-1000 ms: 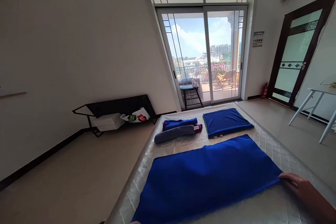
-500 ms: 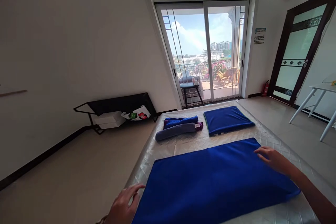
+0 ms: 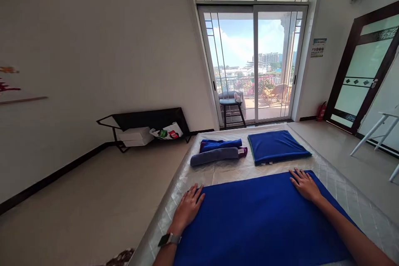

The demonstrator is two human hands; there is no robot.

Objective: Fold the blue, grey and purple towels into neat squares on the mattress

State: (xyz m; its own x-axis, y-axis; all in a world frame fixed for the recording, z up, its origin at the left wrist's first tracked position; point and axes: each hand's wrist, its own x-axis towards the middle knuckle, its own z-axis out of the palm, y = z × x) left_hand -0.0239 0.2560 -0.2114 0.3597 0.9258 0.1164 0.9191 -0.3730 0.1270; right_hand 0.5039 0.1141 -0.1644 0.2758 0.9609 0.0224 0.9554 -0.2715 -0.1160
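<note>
While the bare left hand [image 3: 187,208] and bare right hand [image 3: 306,186] lie flat, fingers apart, a broad blue rectangular cloth [image 3: 249,216] spreads beneath them.
It lies on a silvery quilted mattress [image 3: 343,191], the hands near its 2 far corners; beyond sit a slate-grey rolled cloth [image 3: 215,156] and, right of it, a folded, green-edged blue cloth [image 3: 277,145].

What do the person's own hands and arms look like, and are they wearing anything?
Both the left hand and right hand are bare, as are the forearms where they show. The left wrist carries a watch with a dark rectangular face and a grey band. Nothing worn shows on the right wrist.
</note>
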